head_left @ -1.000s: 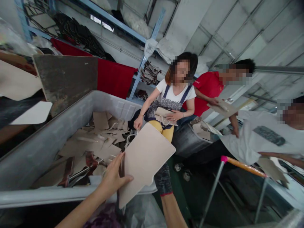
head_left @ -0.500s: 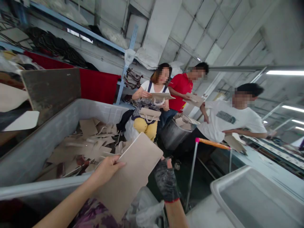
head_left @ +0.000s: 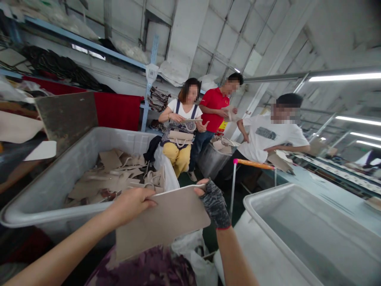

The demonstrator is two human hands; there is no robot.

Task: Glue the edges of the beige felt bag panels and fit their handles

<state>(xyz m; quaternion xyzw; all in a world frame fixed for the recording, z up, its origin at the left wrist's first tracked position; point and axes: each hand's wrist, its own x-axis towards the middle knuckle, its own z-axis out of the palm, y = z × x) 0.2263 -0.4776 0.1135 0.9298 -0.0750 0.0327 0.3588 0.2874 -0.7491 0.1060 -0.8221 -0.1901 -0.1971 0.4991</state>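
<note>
A flat beige panel (head_left: 169,220) with a pale upper edge is held over my lap, its broad face toward me. My left hand (head_left: 135,206) is bare and closed on the panel's upper left edge, thumb on the near face. At the upper right corner, my right hand (head_left: 213,201), in a dark grey fingerless glove with a red cuff, pinches the panel with the thumb in front. Its other fingers are partly hidden behind the edge. Beyond my left hand, many similar beige pieces (head_left: 107,178) lie loose in a big grey bin (head_left: 74,212).
A second grey tub (head_left: 256,202) stands at right, beside an orange-wrapped metal handle (head_left: 254,163). A seated co-worker (head_left: 181,115) and a co-worker in red (head_left: 212,109) handle beige pieces. Another, in white (head_left: 268,137), leans by a long table (head_left: 333,178). A plastic bag (head_left: 193,246) lies below.
The panel has turned from slanting upward to lying more level, its long edge now at the top. My right hand has moved from its side to grip the upper right corner. The view has shifted right.
</note>
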